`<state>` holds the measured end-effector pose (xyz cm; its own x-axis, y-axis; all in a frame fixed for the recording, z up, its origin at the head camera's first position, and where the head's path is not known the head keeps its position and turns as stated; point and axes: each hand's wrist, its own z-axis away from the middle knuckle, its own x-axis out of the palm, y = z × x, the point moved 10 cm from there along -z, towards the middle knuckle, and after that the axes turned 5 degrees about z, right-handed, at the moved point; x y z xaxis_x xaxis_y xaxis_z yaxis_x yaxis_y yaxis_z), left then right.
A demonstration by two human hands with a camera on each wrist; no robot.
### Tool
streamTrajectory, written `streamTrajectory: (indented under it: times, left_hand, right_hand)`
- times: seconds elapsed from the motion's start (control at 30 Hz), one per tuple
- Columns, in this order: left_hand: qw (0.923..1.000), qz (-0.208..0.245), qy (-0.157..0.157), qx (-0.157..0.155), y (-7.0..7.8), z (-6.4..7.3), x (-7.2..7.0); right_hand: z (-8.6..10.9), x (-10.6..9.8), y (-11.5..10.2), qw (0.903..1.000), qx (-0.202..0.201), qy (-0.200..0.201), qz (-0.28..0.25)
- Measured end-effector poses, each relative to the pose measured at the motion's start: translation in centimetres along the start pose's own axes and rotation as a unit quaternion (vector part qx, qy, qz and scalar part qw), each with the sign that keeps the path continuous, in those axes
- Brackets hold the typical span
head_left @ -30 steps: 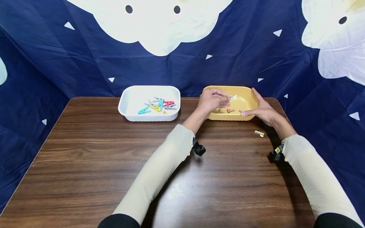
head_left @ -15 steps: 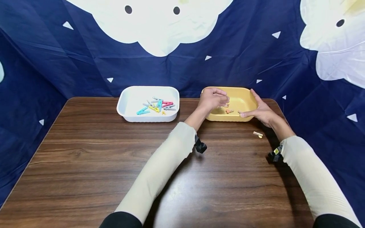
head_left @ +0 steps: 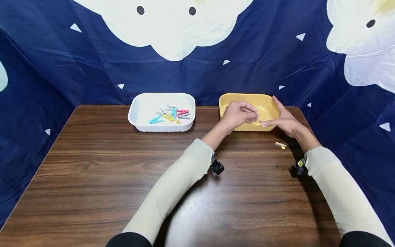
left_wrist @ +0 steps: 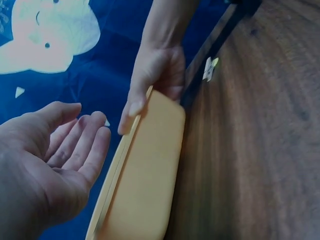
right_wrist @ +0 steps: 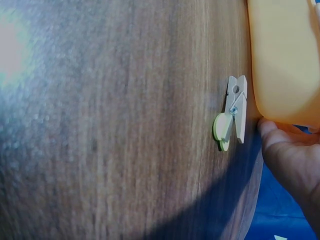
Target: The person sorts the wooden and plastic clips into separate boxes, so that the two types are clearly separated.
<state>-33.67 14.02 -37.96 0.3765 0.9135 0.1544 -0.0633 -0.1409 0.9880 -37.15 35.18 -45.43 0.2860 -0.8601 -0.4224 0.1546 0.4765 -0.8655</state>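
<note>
My left hand (head_left: 240, 115) hovers over the yellow plastic bin (head_left: 253, 127), its fingers loosely bent. In the left wrist view the thumb stands apart from the fingers, with nothing visible between them. My right hand (head_left: 285, 121) holds the right end of the bin, its thumb over the front rim and another finger along the far corner. A small clip-like tip shows at the rim beside that thumb. The bin's contents are mostly hidden behind my left hand. On the table before the bin lies a wooden clothespin (right_wrist: 235, 110) with a yellow-green rounded decoration.
A white plastic bin (head_left: 161, 128) stands to the left, with several clothespins (head_left: 171, 114) in blue, pink, yellow and grey inside. Both bins sit at the back edge of the wooden table (head_left: 92, 178). Behind them hangs a dark blue cloth (head_left: 102, 75).
My left hand has moved right and slightly nearer over the yellow bin, towards the right thumb. A white-tipped piece seen by its fingertips a second ago is out of sight. The right hand stays put.
</note>
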Motion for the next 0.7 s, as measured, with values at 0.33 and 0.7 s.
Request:
streamTrajectory:
  times: [0.33, 0.7]
  left_hand:
    - [0.995, -0.007, -0.1, -0.006, -1.0, 2.2, 3.0]
    - [0.9812, -0.074, -0.176, -0.025, -3.1, 4.1, 4.9]
  right_hand:
    - [-0.1, 0.0, 0.4, 0.9998, 0.001, -0.014, -0.017]
    - [0.2, 0.0, 0.1, 1.0, 0.002, -0.006, -0.007]
